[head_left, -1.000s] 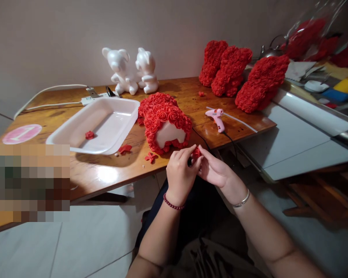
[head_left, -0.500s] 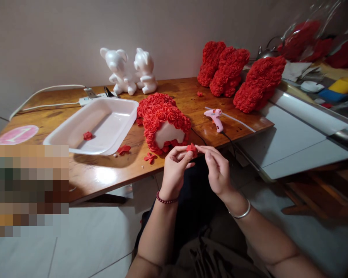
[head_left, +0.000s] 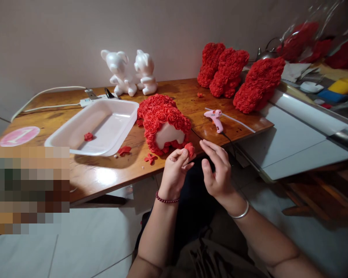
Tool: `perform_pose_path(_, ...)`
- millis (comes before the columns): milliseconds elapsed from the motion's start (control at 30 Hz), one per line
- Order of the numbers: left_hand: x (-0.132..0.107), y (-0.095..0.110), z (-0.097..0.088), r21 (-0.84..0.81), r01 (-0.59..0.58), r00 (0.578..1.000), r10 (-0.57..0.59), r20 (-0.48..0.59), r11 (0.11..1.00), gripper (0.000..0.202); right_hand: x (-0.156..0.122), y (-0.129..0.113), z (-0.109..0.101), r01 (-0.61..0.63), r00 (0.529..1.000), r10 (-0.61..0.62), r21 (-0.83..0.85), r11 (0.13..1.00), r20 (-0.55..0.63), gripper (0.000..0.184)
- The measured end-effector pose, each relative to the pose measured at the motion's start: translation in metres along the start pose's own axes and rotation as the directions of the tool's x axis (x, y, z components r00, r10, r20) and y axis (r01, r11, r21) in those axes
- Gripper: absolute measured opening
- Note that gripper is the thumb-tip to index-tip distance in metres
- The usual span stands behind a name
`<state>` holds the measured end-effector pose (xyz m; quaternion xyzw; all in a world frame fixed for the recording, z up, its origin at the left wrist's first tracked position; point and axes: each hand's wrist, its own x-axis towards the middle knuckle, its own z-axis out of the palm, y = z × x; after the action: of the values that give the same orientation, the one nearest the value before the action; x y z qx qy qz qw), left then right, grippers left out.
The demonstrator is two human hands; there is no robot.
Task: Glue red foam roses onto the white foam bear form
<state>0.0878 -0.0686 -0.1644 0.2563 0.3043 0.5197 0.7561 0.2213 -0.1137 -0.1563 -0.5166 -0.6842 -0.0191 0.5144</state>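
Note:
Between thumb and fingers, my left hand (head_left: pixel 175 168) pinches a small red foam rose (head_left: pixel 189 149) at the table's front edge. My right hand (head_left: pixel 217 168) is just to the right of it, fingers apart and holding nothing. Beyond my left hand lies a bear form covered in red roses (head_left: pixel 159 112), its bare white base (head_left: pixel 170 135) facing me. Loose red petal pieces (head_left: pixel 150 158) rest on the table left of my hand. A pink glue gun (head_left: pixel 215 119) lies on the table past my right hand, its cord hanging over the edge.
A white plastic tub (head_left: pixel 110 148) holding one red rose (head_left: pixel 88 136) stands at left. Behind it are a power strip (head_left: pixel 88 101) and two white bear forms (head_left: pixel 121 75). Several rose-covered bears (head_left: pixel 229 73) stand back right. A white-topped surface (head_left: pixel 295 135) adjoins on the right.
My right hand has come away from the red rose, moved slightly right and spread its fingers. The rose has stayed in my left hand, tilted differently.

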Motion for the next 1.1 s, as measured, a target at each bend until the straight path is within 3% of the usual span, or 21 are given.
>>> perform_pose_path(167, 0.001, 0.0, -0.004, -0.048, 0.002, 0.998, 0.001, 0.062, 0.999, 0.043, -0.006, -0.001, 0.004, 0.079, 0.996, -0.064, -0.254, 0.964, 0.068, 0.045)
perform_pose_path(267, -0.002, 0.002, -0.002, 0.001, -0.034, 0.999, 0.034, 0.028, 0.999, 0.042, 0.002, -0.001, 0.001, 0.063, 0.994, -0.044, -0.201, 0.977, 0.1, 0.045)
perform_pose_path(333, -0.006, 0.005, 0.0, 0.08, -0.146, 0.987, 0.151, -0.056, 0.986, 0.041, 0.017, 0.004, -0.002, 0.037, 0.996, -0.03, -0.08, 0.996, 0.087, 0.046)
perform_pose_path(400, -0.011, 0.01, 0.003, 0.223, -0.351, 0.911, 0.387, -0.146, 0.909, 0.036, 0.044, 0.012, -0.003, 0.026, 0.999, -0.028, 0.057, 0.998, 0.034, 0.046)
perform_pose_path(500, -0.014, 0.021, 0.005, 0.47, -0.565, 0.701, 0.695, -0.16, 0.678, 0.026, 0.1, 0.031, 0.007, 0.077, 0.996, -0.085, 0.189, 0.979, 0.036, 0.043)
perform_pose_path(633, -0.006, 0.036, -0.002, 0.642, -0.63, 0.532, 0.845, -0.052, 0.437, 0.018, 0.173, 0.054, 0.046, 0.133, 0.953, -0.232, 0.422, 0.897, 0.193, 0.044)
perform_pose_path(767, 0.004, 0.047, -0.011, 0.791, -0.611, 0.335, 0.915, 0.227, 0.027, 0.011, 0.209, 0.056, 0.083, -0.007, 0.875, -0.285, 0.599, 0.801, 0.392, 0.042)
perform_pose_path(833, 0.006, 0.05, -0.012, 0.814, -0.561, 0.288, 0.886, 0.363, -0.151, 0.011, 0.216, 0.05, 0.092, -0.102, 0.829, -0.296, 0.648, 0.754, 0.475, 0.038)
perform_pose_path(900, 0.008, 0.053, -0.011, 0.812, -0.519, 0.252, 0.86, 0.444, -0.267, 0.012, 0.219, 0.043, 0.097, -0.176, 0.8, -0.29, 0.668, 0.723, 0.524, 0.035)
perform_pose_path(1000, 0.013, 0.055, -0.01, 0.809, -0.474, 0.203, 0.851, 0.484, -0.347, 0.01, 0.224, 0.035, 0.101, -0.241, 0.778, -0.268, 0.663, 0.709, 0.569, 0.031)
perform_pose_path(1100, 0.018, 0.056, -0.009, 0.821, -0.431, 0.175, 0.857, 0.484, -0.375, 0.007, 0.225, 0.032, 0.105, -0.291, 0.721, -0.271, 0.634, 0.716, 0.637, 0.027)
